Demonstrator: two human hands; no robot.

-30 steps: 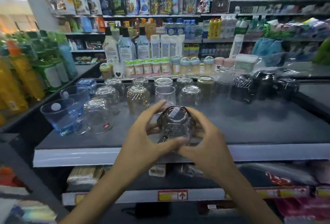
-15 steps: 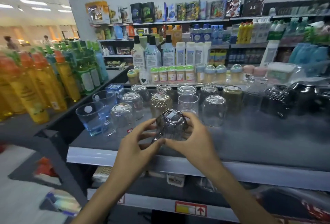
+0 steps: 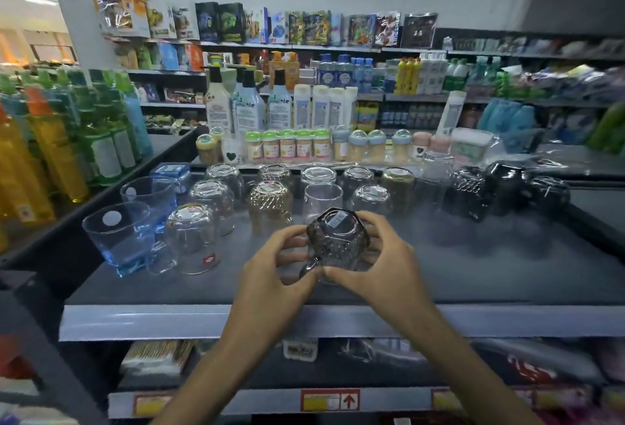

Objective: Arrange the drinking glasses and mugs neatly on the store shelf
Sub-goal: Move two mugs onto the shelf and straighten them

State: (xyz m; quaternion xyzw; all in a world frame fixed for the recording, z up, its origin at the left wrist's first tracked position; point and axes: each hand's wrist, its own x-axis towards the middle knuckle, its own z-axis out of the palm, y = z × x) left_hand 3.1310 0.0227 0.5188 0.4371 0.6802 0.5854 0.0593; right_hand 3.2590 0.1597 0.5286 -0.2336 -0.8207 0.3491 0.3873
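A smoky grey cut-glass mug (image 3: 338,242) stands upside down near the front middle of the dark shelf (image 3: 473,272), its handle pointing toward me. My left hand (image 3: 274,275) grips its left side and handle. My right hand (image 3: 382,265) curls round its right side. Behind it stand rows of upturned glasses: a gold glass (image 3: 270,206), a clear tumbler (image 3: 323,201), a clear mug (image 3: 192,238) and several more clear ones. Two upright blue glasses (image 3: 121,238) are at the left. Dark mugs (image 3: 473,192) sit at the right.
Small jars and lotion bottles (image 3: 287,147) line the raised ledge behind the glasses. Yellow and green bottles (image 3: 61,140) fill the shelf to the left. The shelf's pale front lip (image 3: 169,321) runs below my hands, with a lower shelf of packets underneath.
The view has swung a little; both hands keep hold of the grey mug, which stays at the shelf's front middle, turned slightly.
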